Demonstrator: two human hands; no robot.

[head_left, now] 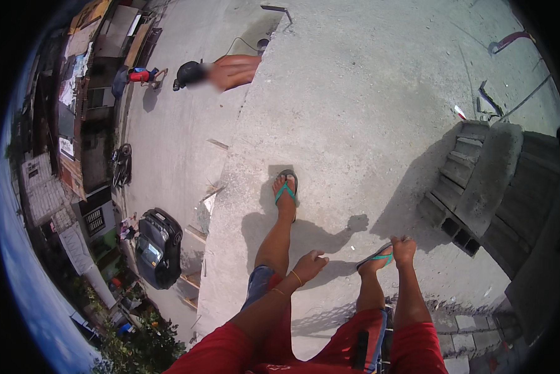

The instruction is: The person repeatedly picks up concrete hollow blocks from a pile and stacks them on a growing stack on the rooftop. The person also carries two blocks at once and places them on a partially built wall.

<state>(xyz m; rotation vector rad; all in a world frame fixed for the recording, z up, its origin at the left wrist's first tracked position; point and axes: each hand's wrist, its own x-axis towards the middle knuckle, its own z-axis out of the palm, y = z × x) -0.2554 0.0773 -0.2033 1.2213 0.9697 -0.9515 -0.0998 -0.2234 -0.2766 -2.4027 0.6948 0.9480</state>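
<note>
My left hand (309, 267) hangs in front of me above the concrete slab (330, 124), a thin yellow band round its wrist. Its fingers are loosely curled, and I see nothing between them. My right hand (404, 250) is closed beside my right foot, which wears a green-strapped flip-flop (384, 258). Whatever that hand may hold is hidden inside the fingers. A second flip-flop (285, 190) is on my left foot, farther forward on the slab.
Stacked hollow concrete blocks (460, 168) stand at right. Beyond the slab's left edge, a person with a dark head covering (193, 73) is lower down. Another person (142, 76), a motorcycle (122, 165) and a black car (158, 249) are along the road. Wood pieces (196, 234) stick out at that edge.
</note>
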